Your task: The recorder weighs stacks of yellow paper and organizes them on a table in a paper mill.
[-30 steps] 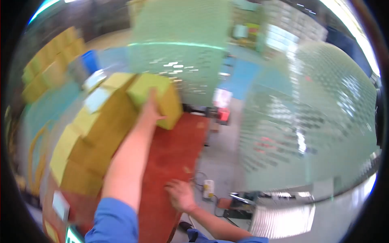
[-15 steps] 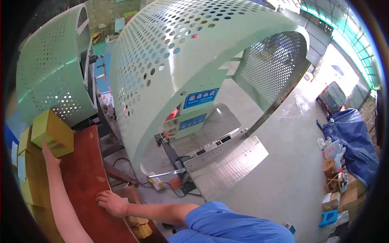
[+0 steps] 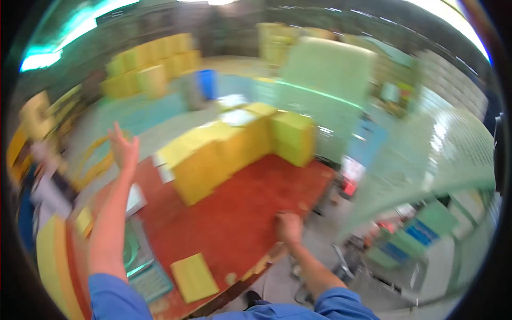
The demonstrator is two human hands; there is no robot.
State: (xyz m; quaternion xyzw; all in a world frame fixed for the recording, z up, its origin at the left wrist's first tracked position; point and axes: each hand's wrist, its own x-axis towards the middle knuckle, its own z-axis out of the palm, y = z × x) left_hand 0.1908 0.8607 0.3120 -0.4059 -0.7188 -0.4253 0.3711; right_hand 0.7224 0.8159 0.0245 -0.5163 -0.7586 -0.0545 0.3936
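My left hand [image 3: 125, 149] is raised over the far left side of the red table [image 3: 240, 213], fingers spread and nothing in them. Past its fingers stand yellow chair-like bars [image 3: 88, 165]. My right hand [image 3: 289, 226] rests at the table's right edge, with its fingers smeared by motion. A row of yellow boxes [image 3: 200, 170] stands along the table's far side, white papers [image 3: 238, 117] on top. At its right end is a yellow-green box [image 3: 292, 137]. Close to me lie a flat yellow piece [image 3: 194, 278] and a pale keypad-like device [image 3: 151, 282].
Pale green perforated machine covers [image 3: 416, 154] rise at the right and behind the boxes. More yellow boxes [image 3: 152, 58] are stacked at the back, near a blue bin [image 3: 207, 84]. A blurred figure in lavender [image 3: 50, 192] is at the far left.
My view has swung left, bringing the whole table into sight. My left hand has come off the end box and moved left, its fingers spreading. My right hand remains at the table edge.
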